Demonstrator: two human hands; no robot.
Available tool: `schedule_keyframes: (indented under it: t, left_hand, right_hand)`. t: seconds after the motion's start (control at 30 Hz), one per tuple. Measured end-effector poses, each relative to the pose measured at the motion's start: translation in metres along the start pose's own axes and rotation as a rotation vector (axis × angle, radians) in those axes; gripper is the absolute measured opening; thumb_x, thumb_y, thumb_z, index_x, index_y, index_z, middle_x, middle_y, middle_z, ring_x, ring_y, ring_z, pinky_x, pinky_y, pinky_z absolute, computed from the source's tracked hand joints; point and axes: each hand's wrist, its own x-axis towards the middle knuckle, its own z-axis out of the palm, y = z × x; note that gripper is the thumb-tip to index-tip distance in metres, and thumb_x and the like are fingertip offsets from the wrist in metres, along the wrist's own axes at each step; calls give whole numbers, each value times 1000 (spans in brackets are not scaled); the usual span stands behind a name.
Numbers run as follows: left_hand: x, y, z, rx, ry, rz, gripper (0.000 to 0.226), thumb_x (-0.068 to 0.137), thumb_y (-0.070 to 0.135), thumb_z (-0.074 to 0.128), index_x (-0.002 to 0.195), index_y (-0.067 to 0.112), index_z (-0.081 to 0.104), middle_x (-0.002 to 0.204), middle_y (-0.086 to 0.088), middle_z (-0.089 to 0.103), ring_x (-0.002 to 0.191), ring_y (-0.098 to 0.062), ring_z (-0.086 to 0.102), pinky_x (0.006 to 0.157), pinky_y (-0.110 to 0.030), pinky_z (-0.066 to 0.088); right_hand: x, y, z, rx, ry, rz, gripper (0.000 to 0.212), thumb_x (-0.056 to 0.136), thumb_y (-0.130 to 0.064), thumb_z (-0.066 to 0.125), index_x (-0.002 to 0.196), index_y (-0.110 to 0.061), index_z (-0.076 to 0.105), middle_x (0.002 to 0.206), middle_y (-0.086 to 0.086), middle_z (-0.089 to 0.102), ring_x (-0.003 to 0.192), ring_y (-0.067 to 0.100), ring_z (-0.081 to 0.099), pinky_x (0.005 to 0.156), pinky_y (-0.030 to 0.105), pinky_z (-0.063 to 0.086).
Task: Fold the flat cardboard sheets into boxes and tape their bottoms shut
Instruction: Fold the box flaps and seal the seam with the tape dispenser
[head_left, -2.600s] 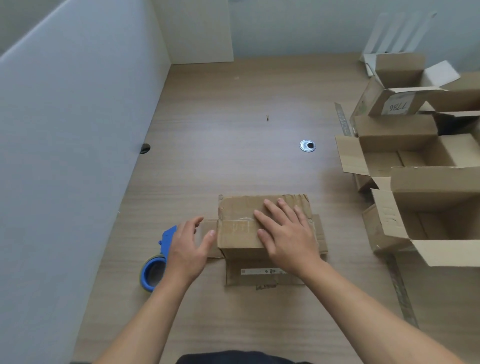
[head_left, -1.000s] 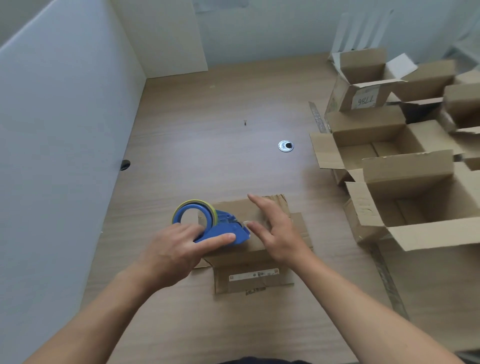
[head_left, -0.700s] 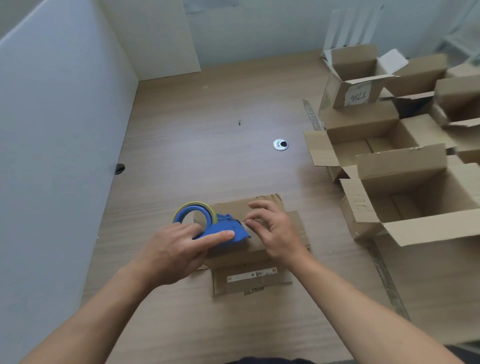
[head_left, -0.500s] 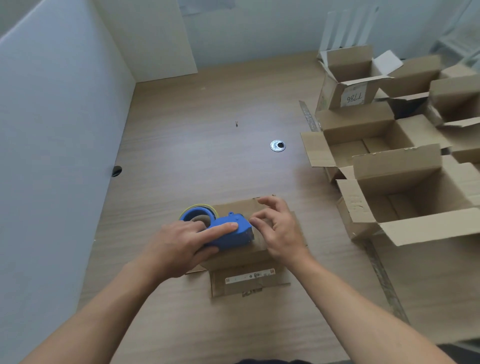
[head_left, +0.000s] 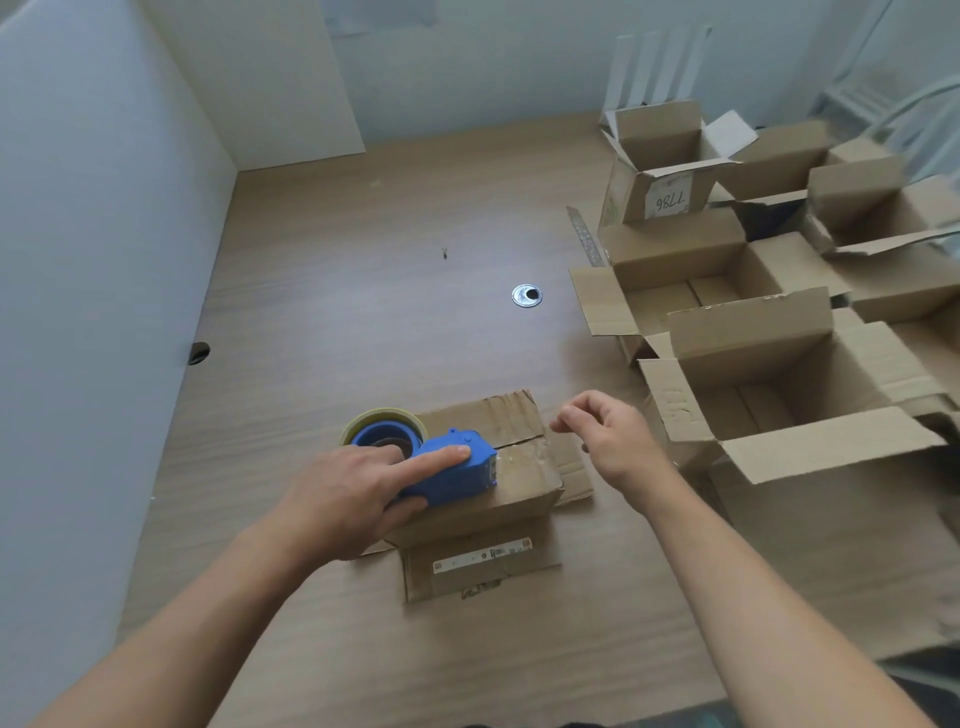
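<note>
Pale wood desk (head_left: 363, 322) walled by white partitions (head_left: 93, 260); blurred white frame (head_left: 883, 98), perhaps a chair.

Visible body parts: two hands and two forearms. The left hand (head_left: 358, 499) and the right hand (head_left: 608, 441) are bare. The left forearm (head_left: 182, 623) and the right forearm (head_left: 753, 597) are uncovered along their full visible length, up to the frame border. A narrow strip of dark fabric (head_left: 519, 724) shows at the bottom border between the arms. Its garment type, cut and markings cannot be determined.
</note>
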Motion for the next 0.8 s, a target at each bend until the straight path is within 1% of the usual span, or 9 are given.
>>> schedule_keyframes:
  t: [0.07, 0.13, 0.3, 0.37, 0.47, 0.57, 0.63, 0.73, 0.8]
  left_hand:
    - [0, -1, 0, -2, -27, 0, 95, 83, 40, 73, 150, 56, 8, 66, 14, 34, 51, -10, 29, 44, -18, 11]
    - [-1, 0, -1, -19, -50, 2, 104, 77, 38, 81, 149, 56, 10, 65, 14, 36, 49, -10, 32, 43, -19, 14]
    - [0, 1, -5, -19, -67, -40, 77, 86, 48, 48, 150, 57, 6, 64, 14, 42, 50, -9, 31, 45, -13, 6]
    - [0, 1, -4, -26, -71, -43, 81, 85, 47, 53, 149, 57, 5, 64, 14, 42, 48, -10, 36, 42, -17, 13]
    - [0, 0, -2, -35, -67, -25, 91, 80, 43, 67, 149, 57, 9, 64, 14, 42, 49, -9, 34, 45, -13, 6]
    - [0, 0, -4, -34, -64, -44, 84, 83, 48, 56, 149, 58, 6, 64, 15, 43, 49, -8, 31, 46, -12, 5]
    - [-1, 1, -4, -35, -67, -60, 75, 86, 51, 44, 149, 57, 5, 64, 14, 43, 49, -8, 32, 44, -14, 8]
    - [-1, 1, -5, -27, -70, -59, 72, 86, 51, 41, 149, 57, 6, 65, 14, 44, 49, -8, 34, 44, -14, 9]
    - [0, 2, -4, -12, -61, -47, 76, 86, 50, 46, 149, 57, 6, 65, 14, 45, 49, -8, 34, 45, -13, 6]
  right_hand:
    - [3, 3, -4, 36, 38, 61, 19, 98, -17, 55, 81, -17, 65, 83, -4, 74, 84, 5, 67, 70, 22, 42]
    - [5, 10, -14, 74, 100, 125, 20, 98, -17, 56, 80, -16, 64, 82, -3, 74, 85, 9, 68, 70, 24, 42]
    - [7, 20, -15, 4, -54, 328, 22, 99, -27, 55, 82, -14, 60, 87, 1, 71, 86, 15, 63, 72, 30, 42]
    - [10, 24, -11, -23, -69, 364, 29, 96, -40, 58, 85, -13, 60, 90, 1, 69, 89, 16, 62, 73, 33, 44]
    - [16, 28, -4, -57, 9, 318, 35, 92, -46, 62, 79, -14, 59, 86, 4, 66, 89, 24, 62, 71, 34, 42]
    - [22, 30, -1, -75, 24, 362, 36, 88, -47, 64, 72, -18, 51, 83, 4, 60, 88, 28, 60, 67, 32, 36]
    - [24, 30, 0, -75, -7, 420, 34, 88, -48, 64, 78, -18, 50, 86, 4, 55, 85, 25, 55, 70, 33, 35]
    - [23, 28, 5, -101, -32, 459, 36, 91, -47, 61, 84, -12, 53, 88, 9, 53, 83, 23, 51, 69, 32, 33]
    - [23, 28, 12, -95, -60, 496, 44, 94, -45, 58, 98, -2, 62, 102, 18, 63, 98, 28, 59, 71, 33, 38]
